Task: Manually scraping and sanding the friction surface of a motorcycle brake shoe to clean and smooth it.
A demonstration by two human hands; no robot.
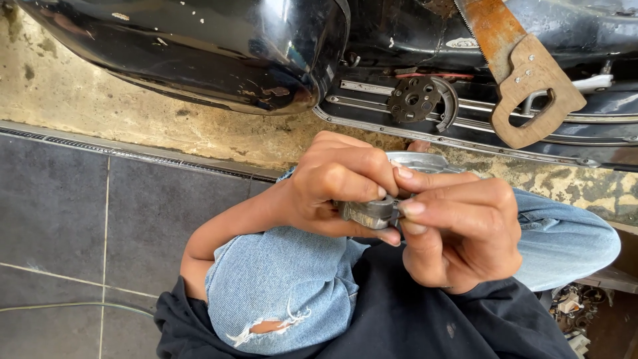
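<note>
grey metal is what we see first: a small metal part [369, 213], dull and worn, pinched between both hands just above our knees. our left hand [339, 189] wraps it from the left side, fingers curled over the top and the thumb tucked beneath, closed firmly on it. our right hand [458, 229] meets it from the right, thumb and forefinger pressed together on the part's right end, the other fingers folded back toward the palm. so both hands are gripping the same piece, touching each other at the fingertips.

the part's long axis runs roughly left to right across the view, tilted only a little, with most of its length hidden inside the left hand; the right hand has only the exposed tip. we judge the left hand to be the one carrying it and the right the one working on its end.

behind the hands a pale rounded metal cover [419, 161] peeks out, partly hidden. below are our knees in torn light blue jeans [279, 286]. further off, the black motorcycle body [219, 53] stands on the stained concrete floor [100, 100], with a dark perforated disc [413, 100] on its footboard and a rusty handsaw [525, 73] resting against it, well apart from the hands.
</note>
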